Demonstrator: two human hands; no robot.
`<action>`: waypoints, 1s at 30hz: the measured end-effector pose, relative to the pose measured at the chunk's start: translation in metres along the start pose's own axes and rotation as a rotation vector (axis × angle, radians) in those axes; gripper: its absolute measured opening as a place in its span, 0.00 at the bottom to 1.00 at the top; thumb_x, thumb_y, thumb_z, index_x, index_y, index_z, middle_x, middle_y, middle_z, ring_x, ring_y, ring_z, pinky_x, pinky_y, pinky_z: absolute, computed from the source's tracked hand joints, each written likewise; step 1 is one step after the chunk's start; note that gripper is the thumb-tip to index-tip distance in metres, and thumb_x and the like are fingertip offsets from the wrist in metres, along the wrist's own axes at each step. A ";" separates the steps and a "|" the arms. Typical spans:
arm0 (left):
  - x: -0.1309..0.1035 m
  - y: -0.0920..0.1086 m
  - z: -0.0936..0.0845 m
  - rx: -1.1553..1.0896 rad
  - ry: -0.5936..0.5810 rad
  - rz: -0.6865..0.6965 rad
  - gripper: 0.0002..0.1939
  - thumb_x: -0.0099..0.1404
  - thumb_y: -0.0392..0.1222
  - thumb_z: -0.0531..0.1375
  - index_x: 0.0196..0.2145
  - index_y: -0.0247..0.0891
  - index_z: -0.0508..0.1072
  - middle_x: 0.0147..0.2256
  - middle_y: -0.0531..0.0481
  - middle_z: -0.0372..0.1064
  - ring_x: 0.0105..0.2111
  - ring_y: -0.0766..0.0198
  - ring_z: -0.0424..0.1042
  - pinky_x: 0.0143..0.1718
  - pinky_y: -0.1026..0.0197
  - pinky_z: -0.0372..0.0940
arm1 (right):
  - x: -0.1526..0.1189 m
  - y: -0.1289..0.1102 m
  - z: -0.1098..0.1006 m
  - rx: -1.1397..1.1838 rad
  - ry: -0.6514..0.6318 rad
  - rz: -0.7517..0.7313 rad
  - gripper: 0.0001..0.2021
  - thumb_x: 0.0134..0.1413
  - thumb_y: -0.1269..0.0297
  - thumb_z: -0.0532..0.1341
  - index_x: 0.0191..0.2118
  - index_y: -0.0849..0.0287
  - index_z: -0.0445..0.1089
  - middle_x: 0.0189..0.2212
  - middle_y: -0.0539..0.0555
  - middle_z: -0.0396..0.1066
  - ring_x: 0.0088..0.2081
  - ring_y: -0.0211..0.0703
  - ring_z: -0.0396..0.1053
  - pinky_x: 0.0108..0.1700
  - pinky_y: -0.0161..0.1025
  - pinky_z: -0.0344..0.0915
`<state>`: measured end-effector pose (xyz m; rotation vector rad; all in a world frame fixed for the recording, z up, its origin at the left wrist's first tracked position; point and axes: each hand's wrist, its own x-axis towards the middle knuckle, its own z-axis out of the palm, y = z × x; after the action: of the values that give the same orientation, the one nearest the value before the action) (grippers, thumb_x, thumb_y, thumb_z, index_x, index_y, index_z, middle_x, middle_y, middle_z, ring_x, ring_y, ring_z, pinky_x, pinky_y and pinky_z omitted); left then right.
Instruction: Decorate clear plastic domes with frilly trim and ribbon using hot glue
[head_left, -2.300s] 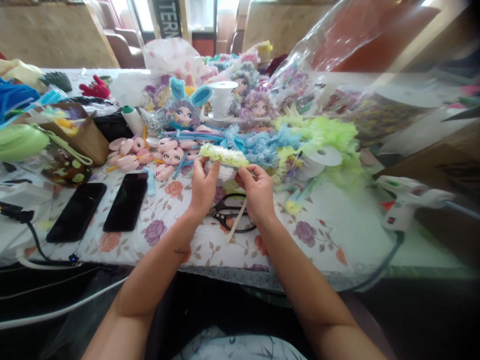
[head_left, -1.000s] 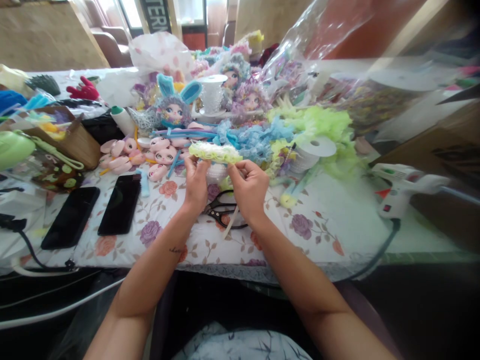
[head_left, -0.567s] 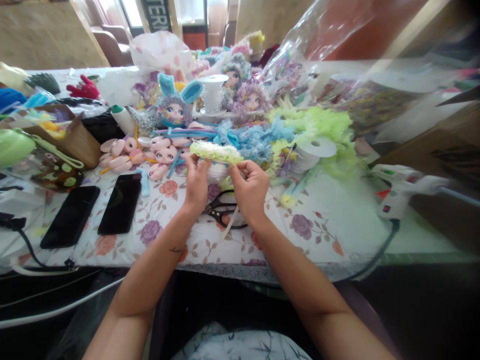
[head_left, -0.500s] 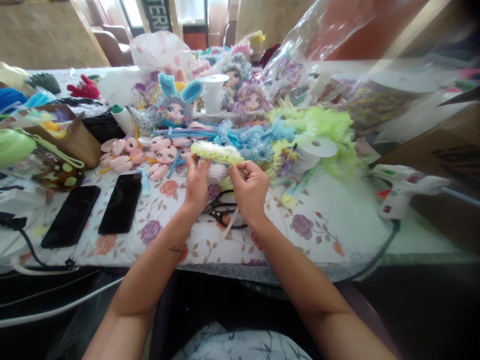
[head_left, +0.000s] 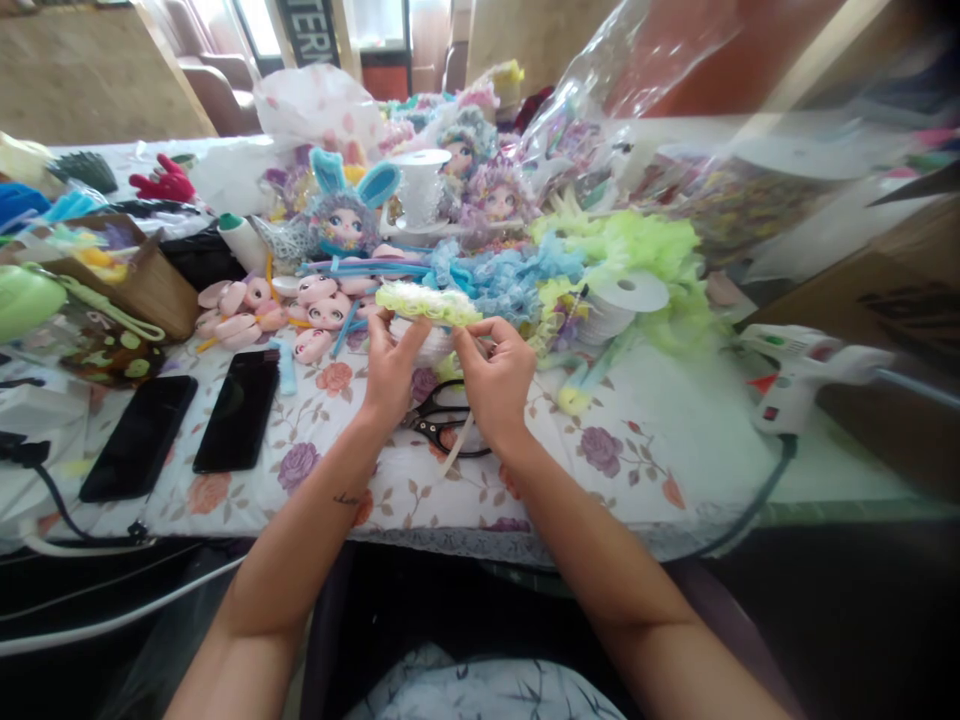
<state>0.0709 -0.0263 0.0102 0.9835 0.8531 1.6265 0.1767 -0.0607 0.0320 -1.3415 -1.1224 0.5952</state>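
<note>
Has slid the thumb of the left hand (head_left: 388, 380) a bit nearer to the right hand (head_left: 496, 378) since the earlier frame; otherwise, almost no change. Closest, just below the hands on the flowery tabletop (head_left: 637, 500): black scissors (head_left: 430, 424), with a thin pale strip (head_left: 457, 447) running from under the right hand across the handles. Well left of the hands, two dark phones (head_left: 236, 412); well right, a white glue gun (head_left: 787, 375). Up between both hands, a frilly yellow-green and white band (head_left: 429, 303). Pinching one end with the left hand and the other with the right, thumbs and fingers close together. Cannot tell whether joined to the white ridged thing (head_left: 433, 348) just below. Looks light, soft and a bit floppy, not slippery. Should bend with ease, but may squash or lose frills if pulled hard. Best to hold by the lower edge, near each end, with a soft pinch. Just past the hands, pink doll heads (head_left: 328, 312) to the left and blue ruffles (head_left: 517, 280) ahead of the right hand. Farther past the hands, a doll with blue bunny ears (head_left: 343, 228) and a tall white spool (head_left: 420, 200).
</note>
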 end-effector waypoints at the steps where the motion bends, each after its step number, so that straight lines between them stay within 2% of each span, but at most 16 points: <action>1: 0.000 0.000 0.000 0.013 0.003 0.005 0.21 0.55 0.47 0.68 0.42 0.42 0.65 0.44 0.50 0.67 0.42 0.62 0.71 0.44 0.59 0.65 | 0.000 0.000 0.000 -0.001 -0.003 -0.007 0.13 0.54 0.55 0.63 0.25 0.56 0.65 0.16 0.44 0.61 0.21 0.36 0.58 0.26 0.34 0.52; 9: 0.002 0.003 0.001 0.000 0.090 -0.059 0.24 0.50 0.43 0.71 0.41 0.41 0.64 0.39 0.51 0.68 0.37 0.64 0.71 0.40 0.61 0.66 | -0.005 0.001 0.002 -0.080 -0.022 -0.113 0.11 0.57 0.56 0.61 0.28 0.55 0.69 0.21 0.48 0.69 0.24 0.39 0.65 0.27 0.35 0.54; 15: 0.002 0.006 0.003 -0.019 0.097 -0.088 0.26 0.46 0.42 0.72 0.39 0.42 0.63 0.37 0.53 0.69 0.34 0.64 0.72 0.38 0.61 0.65 | -0.008 0.000 0.003 -0.157 -0.022 -0.158 0.10 0.58 0.57 0.60 0.30 0.55 0.70 0.21 0.47 0.70 0.25 0.40 0.67 0.28 0.36 0.55; 20: 0.005 0.015 -0.001 -0.087 0.100 -0.156 0.22 0.47 0.40 0.70 0.38 0.42 0.65 0.34 0.54 0.70 0.32 0.64 0.72 0.35 0.62 0.65 | -0.010 -0.002 0.003 -0.136 -0.042 -0.166 0.08 0.58 0.58 0.62 0.32 0.54 0.72 0.24 0.48 0.74 0.26 0.41 0.70 0.30 0.36 0.58; 23: 0.008 0.018 -0.005 -0.151 0.094 -0.228 0.19 0.47 0.38 0.68 0.36 0.41 0.67 0.32 0.55 0.71 0.30 0.66 0.71 0.34 0.63 0.65 | -0.008 -0.002 0.001 -0.133 -0.060 -0.224 0.07 0.58 0.59 0.62 0.31 0.54 0.72 0.27 0.49 0.76 0.30 0.42 0.72 0.34 0.37 0.62; 26: 0.009 0.018 -0.007 -0.196 0.095 -0.265 0.17 0.47 0.37 0.68 0.36 0.40 0.69 0.34 0.54 0.72 0.31 0.65 0.72 0.34 0.63 0.66 | -0.007 -0.002 -0.001 -0.168 -0.043 -0.291 0.08 0.60 0.59 0.61 0.31 0.54 0.72 0.27 0.50 0.75 0.30 0.42 0.71 0.36 0.37 0.63; 30: 0.009 0.018 -0.009 -0.205 0.075 -0.290 0.16 0.49 0.38 0.68 0.35 0.41 0.70 0.36 0.52 0.74 0.34 0.64 0.73 0.36 0.62 0.67 | -0.006 -0.001 -0.002 -0.198 -0.026 -0.368 0.09 0.61 0.59 0.60 0.31 0.55 0.72 0.34 0.53 0.71 0.33 0.41 0.69 0.36 0.37 0.64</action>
<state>0.0546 -0.0224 0.0243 0.6279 0.8193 1.4736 0.1760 -0.0676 0.0317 -1.2517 -1.4363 0.2376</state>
